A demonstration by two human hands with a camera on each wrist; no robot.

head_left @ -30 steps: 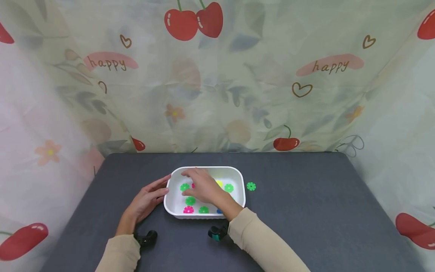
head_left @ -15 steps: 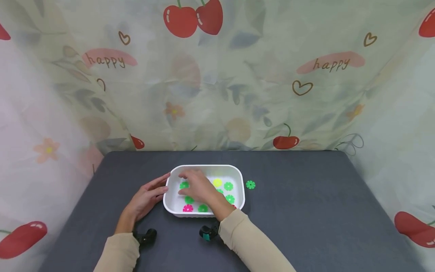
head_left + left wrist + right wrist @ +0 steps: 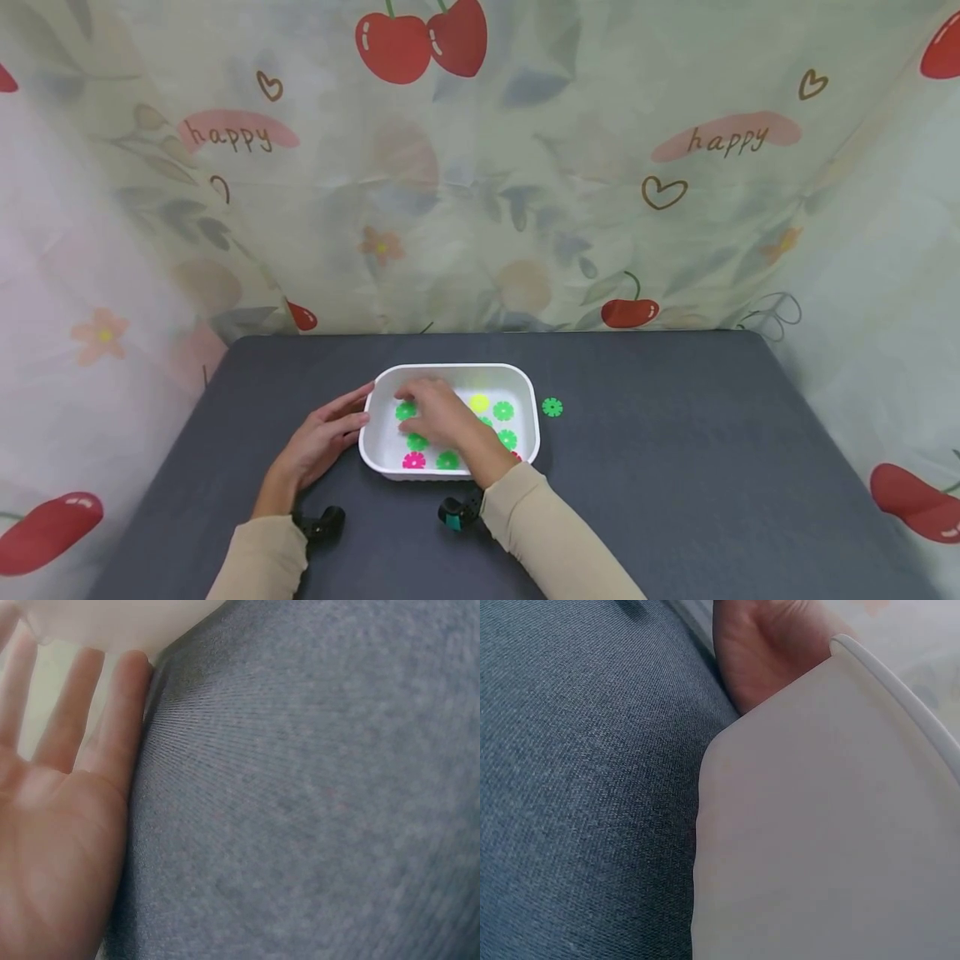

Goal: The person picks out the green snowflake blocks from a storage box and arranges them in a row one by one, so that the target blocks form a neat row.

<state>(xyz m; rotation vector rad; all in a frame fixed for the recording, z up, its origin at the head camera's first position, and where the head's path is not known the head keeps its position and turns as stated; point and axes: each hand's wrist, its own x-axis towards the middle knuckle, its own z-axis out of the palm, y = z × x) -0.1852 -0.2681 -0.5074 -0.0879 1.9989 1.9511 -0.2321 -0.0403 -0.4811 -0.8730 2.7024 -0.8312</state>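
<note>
A white plastic tray (image 3: 450, 477) holds several flower-shaped toy discs in green, pink and yellow. Along its left side lies my left hand (image 3: 321, 442), its fingers extended and touching the outer wall. The left wrist view shows those fingers straight against the tray (image 3: 127, 622). My right hand (image 3: 444, 414) reaches inside over the discs, thumb and index finger bent with a gap between them. Near them are a green disc (image 3: 406, 410) and another green disc (image 3: 417, 442). The tray wall (image 3: 825, 825) blocks the right fingertips from the right wrist view.
A single green disc (image 3: 552, 407) lies on the dark grey table (image 3: 675, 450), just right of the tray. Behind the table hangs a curtain (image 3: 480, 208) printed with cherries. Dark wrist cameras sit beneath both cuffs.
My right hand has shifted slightly left and toward me inside the tray, uncovering the yellow disc and green ones at right. Over the last half second it barely moves. My left hand stays put.
</note>
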